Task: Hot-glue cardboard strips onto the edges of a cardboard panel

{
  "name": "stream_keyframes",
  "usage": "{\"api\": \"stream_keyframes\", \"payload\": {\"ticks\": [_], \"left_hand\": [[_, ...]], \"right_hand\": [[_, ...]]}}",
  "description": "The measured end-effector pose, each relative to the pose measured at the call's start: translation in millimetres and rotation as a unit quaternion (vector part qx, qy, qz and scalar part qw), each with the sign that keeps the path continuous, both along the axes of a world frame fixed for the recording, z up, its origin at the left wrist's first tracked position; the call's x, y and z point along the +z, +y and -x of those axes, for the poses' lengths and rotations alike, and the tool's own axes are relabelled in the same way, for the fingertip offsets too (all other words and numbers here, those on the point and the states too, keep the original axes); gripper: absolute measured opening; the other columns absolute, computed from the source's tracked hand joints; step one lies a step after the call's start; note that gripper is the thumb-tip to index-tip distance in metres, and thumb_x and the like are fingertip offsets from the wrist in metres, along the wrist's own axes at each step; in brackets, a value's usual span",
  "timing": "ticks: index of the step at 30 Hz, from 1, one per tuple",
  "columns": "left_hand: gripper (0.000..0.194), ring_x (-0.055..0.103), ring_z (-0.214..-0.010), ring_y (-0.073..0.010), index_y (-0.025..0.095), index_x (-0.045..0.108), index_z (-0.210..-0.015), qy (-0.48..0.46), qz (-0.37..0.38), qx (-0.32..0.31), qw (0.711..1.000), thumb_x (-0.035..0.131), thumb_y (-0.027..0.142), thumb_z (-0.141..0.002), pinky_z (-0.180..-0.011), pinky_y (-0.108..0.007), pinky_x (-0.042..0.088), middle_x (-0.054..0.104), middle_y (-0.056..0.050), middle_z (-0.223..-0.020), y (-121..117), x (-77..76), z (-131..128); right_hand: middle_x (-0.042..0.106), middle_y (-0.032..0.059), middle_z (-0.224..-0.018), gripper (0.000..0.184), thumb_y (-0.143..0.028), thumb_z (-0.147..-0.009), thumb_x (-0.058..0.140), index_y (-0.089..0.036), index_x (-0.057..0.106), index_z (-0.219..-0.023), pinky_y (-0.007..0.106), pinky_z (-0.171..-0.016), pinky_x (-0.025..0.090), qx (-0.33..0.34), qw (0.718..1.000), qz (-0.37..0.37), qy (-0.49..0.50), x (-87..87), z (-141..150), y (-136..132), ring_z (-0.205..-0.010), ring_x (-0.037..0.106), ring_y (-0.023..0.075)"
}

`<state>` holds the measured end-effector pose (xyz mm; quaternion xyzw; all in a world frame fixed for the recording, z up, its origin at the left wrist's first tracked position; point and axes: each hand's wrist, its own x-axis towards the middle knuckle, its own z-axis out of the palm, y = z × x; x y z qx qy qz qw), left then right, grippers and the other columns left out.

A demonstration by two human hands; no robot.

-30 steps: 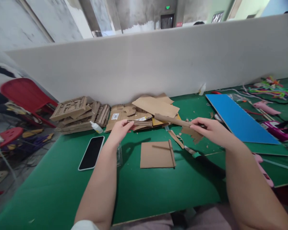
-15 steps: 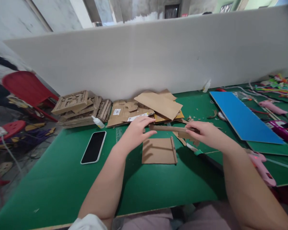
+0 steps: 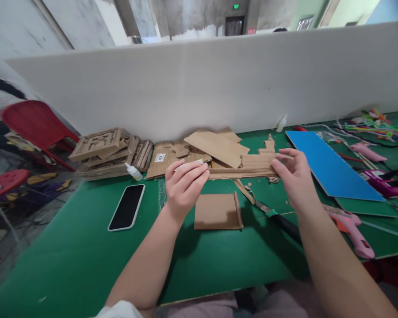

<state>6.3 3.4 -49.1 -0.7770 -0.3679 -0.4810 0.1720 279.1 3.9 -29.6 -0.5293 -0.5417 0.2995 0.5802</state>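
Both of my hands hold one long corrugated cardboard strip (image 3: 243,166) above the green table (image 3: 86,260). My left hand (image 3: 185,185) pinches its left end, fingers closed. My right hand (image 3: 293,176) grips its right end, where a ragged tab sticks up. Below the strip a small cardboard square (image 3: 218,211) with a raised right edge lies flat on the table.
A black phone (image 3: 126,206) lies left of my left arm. Cardboard scraps (image 3: 215,148) and stacked cut pieces (image 3: 101,150) sit by the white partition (image 3: 199,88). A glue bottle (image 3: 133,171), a knife (image 3: 278,218), a blue board (image 3: 328,165) and a pink glue gun (image 3: 351,229) are around.
My left hand came off the scrap pile and took the strip's left end. The strip turned from edge-on to show its broad face, and my right hand moved slightly right.
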Motion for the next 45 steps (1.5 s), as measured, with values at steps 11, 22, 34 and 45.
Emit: {"api": "stream_keyframes", "payload": {"ticks": [11,22,34,45], "left_hand": [[0.036,0.046,-0.119,-0.0263,0.020,0.056,-0.111,0.166,0.275,-0.035,0.946,0.049,0.044,-0.086,-0.108,-0.055,0.019,0.060,-0.008,-0.117,0,13.2,-26],[0.036,0.050,-0.056,-0.0121,0.018,0.062,-0.067,0.009,0.497,-0.080,0.864,0.048,0.047,-0.083,-0.051,-0.024,0.029,0.059,0.001,-0.061,-7,9.1,-50],[0.042,0.046,-0.050,-0.0098,0.017,0.059,-0.061,-0.088,0.586,-0.114,0.797,0.056,0.056,-0.075,-0.048,-0.022,0.031,0.058,0.002,-0.054,-10,5.5,-51],[0.040,0.059,-0.091,-0.0255,0.011,0.056,-0.115,0.174,0.198,0.020,0.965,0.056,0.036,-0.083,-0.083,-0.039,0.044,0.067,-0.012,-0.096,-19,-4.1,-57]], "right_hand": [[0.040,0.0055,-0.140,0.088,-0.032,-0.068,0.069,-0.035,0.020,-0.141,0.038,-0.066,0.059,0.038,0.998,0.024,0.037,-9.7,13,-12,-0.100,0.060,0.0275],[0.041,0.0083,-0.137,0.087,-0.036,-0.067,0.068,-0.033,0.021,-0.140,0.038,-0.067,0.060,0.110,0.989,0.091,0.048,-19.5,44,-24,-0.097,0.060,0.0259],[0.036,0.0076,-0.142,0.086,-0.037,-0.066,0.069,-0.030,0.024,-0.140,0.035,-0.069,0.058,0.143,0.985,0.064,0.068,-25.6,43,-21,-0.109,0.054,0.0274],[0.043,0.0061,-0.136,0.076,-0.043,-0.069,0.065,-0.033,0.031,-0.137,0.040,-0.063,0.058,0.044,0.996,0.067,0.045,-28.1,39,-15,-0.089,0.062,0.0258]]}}
